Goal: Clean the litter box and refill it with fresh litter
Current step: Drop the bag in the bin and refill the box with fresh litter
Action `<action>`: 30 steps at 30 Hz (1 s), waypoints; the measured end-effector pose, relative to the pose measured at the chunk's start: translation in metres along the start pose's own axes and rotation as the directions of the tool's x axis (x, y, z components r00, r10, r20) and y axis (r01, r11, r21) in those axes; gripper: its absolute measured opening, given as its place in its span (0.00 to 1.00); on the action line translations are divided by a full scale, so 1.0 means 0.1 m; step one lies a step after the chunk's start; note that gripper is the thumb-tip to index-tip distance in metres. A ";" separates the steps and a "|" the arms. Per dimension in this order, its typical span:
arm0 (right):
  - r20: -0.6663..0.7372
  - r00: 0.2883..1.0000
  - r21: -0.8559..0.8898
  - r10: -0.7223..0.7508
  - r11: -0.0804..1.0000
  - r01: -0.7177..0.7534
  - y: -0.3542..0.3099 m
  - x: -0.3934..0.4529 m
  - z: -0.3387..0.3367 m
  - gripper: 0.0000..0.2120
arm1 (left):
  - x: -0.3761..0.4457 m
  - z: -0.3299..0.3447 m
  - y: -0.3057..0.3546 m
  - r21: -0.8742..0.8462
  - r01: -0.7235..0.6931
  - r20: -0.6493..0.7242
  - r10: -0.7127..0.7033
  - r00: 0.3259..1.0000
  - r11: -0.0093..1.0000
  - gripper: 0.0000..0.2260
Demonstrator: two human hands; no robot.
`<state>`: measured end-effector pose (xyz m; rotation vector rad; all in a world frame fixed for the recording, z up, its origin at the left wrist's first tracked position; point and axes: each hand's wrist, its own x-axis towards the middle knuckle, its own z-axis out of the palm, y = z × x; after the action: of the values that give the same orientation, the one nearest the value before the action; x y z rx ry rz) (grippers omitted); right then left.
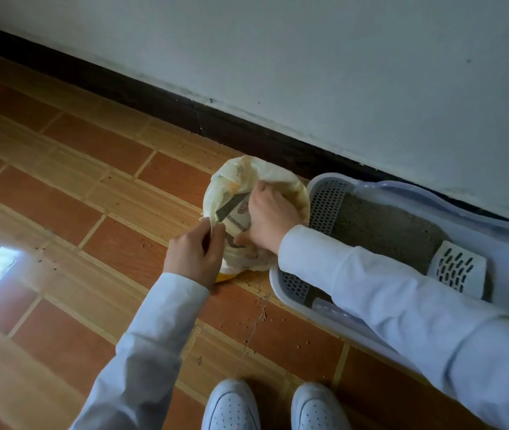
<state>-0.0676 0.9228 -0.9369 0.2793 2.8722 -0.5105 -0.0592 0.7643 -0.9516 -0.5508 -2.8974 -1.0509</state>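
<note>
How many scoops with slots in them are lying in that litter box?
1. A white slotted scoop lies on the grey litter at the near end of the litter box. The right sleeve may hide another.

The tiled floor [98, 169] bears a lined bin [290, 189], the litter box [501, 212], 2 shoes [231, 405], and scattered specks, probably litter.

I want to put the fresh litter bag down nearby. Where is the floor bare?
Bare tiled floor lies left of the lined bin, towards the baseboard. A smaller patch, speckled with stray grains, lies between the shoes and the litter box. Bin and box crowd together by the wall.
</note>
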 end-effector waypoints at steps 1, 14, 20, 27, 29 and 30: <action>-0.012 1.000 -0.013 -0.023 1.000 0.023 0.00 0.03 0.07 0.47 | 0.01 -0.01 -0.01 -0.005 0.002 -0.001 -0.002 1.000 1.000 0.23; -0.243 0.948 -0.239 -0.206 0.960 0.148 -0.03 0.39 0.68 0.14 | -0.01 0.12 -0.20 0.040 0.059 0.088 -0.062 0.994 0.997 0.15; 0.251 0.959 -0.005 -0.135 0.990 0.141 0.04 0.45 0.64 0.39 | 0.00 0.08 -0.27 0.018 0.049 0.074 -0.050 0.996 0.999 0.21; 0.475 0.879 0.240 -0.035 0.967 -0.091 0.22 0.31 0.38 0.45 | -0.02 0.07 -0.14 -0.020 0.056 0.072 -0.054 0.996 0.998 0.20; 0.482 0.876 0.351 -0.026 0.922 -0.166 0.26 0.25 0.23 0.37 | -0.02 0.05 -0.13 0.002 0.043 0.092 -0.043 0.995 0.999 0.18; 0.474 0.880 0.429 -0.028 0.881 -0.203 0.27 0.21 0.16 0.32 | -0.03 0.04 -0.13 0.013 0.042 0.098 -0.043 0.994 0.999 0.18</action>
<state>-0.0790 0.9447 -0.9649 0.3098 2.2203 -1.0903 -0.0607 0.7564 -0.9631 -0.5576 -3.0109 -1.0412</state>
